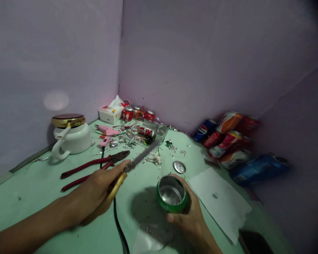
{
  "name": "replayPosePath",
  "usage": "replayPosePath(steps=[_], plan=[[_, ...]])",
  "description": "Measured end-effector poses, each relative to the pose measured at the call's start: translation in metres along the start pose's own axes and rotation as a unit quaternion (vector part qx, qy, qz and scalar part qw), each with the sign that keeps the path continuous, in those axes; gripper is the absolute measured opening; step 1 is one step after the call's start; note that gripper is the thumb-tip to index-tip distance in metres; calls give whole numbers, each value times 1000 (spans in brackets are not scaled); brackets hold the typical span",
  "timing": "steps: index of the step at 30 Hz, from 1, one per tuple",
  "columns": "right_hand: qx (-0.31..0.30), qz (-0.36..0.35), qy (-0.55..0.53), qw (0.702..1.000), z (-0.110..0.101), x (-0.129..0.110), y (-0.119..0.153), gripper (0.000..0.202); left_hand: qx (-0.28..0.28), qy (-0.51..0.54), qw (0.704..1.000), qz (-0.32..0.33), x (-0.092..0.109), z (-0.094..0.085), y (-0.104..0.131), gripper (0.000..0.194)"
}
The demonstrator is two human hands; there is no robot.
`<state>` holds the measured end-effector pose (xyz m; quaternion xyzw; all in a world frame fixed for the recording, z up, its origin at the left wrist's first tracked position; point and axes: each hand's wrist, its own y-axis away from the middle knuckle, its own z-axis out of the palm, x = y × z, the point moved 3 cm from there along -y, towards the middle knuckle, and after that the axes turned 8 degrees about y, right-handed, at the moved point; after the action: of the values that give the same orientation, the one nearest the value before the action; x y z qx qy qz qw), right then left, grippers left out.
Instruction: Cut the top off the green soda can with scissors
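My left hand (pixel 100 188) is closed around the yellow handle of what look like scissors (pixel 144 155). Their long grey blades point away to the upper right, seen nearly edge-on. In my right hand (pixel 187 218) is a green drink can (pixel 172 194), its top cut off and the bare metal inside facing me. The blades are apart from the can. A detached silver can lid (pixel 179 167) lies just beyond it on the table. Red-handled pliers (pixel 95 168) lie beside my left hand.
A pink glue gun (pixel 107 134), metal scraps (pixel 131 139) and a white pot (pixel 75 139) stand or lie at the left. White paper (pixel 222 203) lies right, below piled cans (pixel 228 141). A black cable (pixel 118 218) crosses the front. A tissue box (pixel 111 113) sits in the corner.
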<state>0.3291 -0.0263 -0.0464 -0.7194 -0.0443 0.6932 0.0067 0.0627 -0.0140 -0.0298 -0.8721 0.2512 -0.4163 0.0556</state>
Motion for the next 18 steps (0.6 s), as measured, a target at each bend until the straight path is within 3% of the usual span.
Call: replayPosePath(steps=[2, 8, 18], plan=[[22, 29, -23, 999, -4, 7, -3, 77, 23, -45, 999, -21, -7, -4, -3, 58], [119, 47, 98, 987, -15, 1, -11, 79, -49, -153, 986, 40, -7, 2, -1, 50], [97, 51, 131, 985, -14, -4, -13, 74, -106, -132, 985, 23, -8, 11, 5, 49]])
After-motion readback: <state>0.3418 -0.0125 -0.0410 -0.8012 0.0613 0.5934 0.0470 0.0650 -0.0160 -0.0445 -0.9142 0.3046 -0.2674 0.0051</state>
